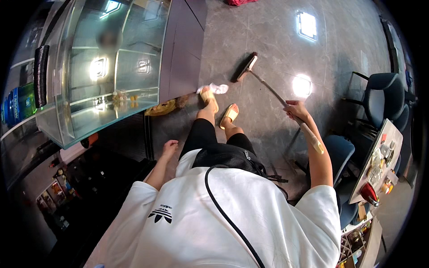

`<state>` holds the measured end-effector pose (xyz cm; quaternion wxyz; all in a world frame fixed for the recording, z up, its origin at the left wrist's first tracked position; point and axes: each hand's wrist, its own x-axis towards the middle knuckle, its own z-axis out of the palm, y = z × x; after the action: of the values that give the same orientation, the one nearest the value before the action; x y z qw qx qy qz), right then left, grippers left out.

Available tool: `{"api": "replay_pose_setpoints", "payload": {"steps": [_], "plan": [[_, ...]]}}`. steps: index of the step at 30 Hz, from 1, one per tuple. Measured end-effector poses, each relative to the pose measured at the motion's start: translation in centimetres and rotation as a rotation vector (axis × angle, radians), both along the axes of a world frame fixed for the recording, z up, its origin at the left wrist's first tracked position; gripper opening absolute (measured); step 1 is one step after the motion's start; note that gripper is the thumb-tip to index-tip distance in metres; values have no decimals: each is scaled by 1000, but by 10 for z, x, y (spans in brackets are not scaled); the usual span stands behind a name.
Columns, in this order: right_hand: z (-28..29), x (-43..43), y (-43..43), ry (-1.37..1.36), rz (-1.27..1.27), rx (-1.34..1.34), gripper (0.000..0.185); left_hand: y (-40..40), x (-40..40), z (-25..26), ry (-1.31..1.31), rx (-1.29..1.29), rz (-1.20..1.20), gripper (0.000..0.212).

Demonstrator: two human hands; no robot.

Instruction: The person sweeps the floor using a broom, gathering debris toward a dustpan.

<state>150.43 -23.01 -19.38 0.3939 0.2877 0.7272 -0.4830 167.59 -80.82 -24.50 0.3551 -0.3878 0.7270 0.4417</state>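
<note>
My right hand (296,110) grips the handle of a long floor broom (269,87). The broom's wide head (246,68) stands on the grey tiled floor ahead of me, and its pale grip end rests along my right forearm. A crumpled white and pinkish cloth (219,88) lies on the floor by my left foot, against a cabinet's foot. My left hand (171,146) hangs at my left side, loosely curled; whether its fingers are closed does not show clearly, and no object is visible in it.
To the left stands a glass tank (110,127) beside a grey cabinet (184,50), with a yellow bag (161,109) low down near it. Dark office chairs (383,95) and a cluttered table (362,181) are at the right. Something red (241,2) lies at the far floor.
</note>
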Motion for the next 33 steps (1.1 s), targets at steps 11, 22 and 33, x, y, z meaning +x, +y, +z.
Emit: {"api": "replay_pose_setpoints", "payload": {"steps": [11, 22, 33], "plan": [[61, 59, 41, 206, 164, 260, 48, 24, -62, 5, 49, 24, -185, 20], [65, 109, 39, 97, 19, 218, 49, 25, -90, -5, 39, 64, -254, 20], [102, 109, 8, 84, 48, 261, 43, 41, -135, -16, 98, 39, -364, 16]]}}
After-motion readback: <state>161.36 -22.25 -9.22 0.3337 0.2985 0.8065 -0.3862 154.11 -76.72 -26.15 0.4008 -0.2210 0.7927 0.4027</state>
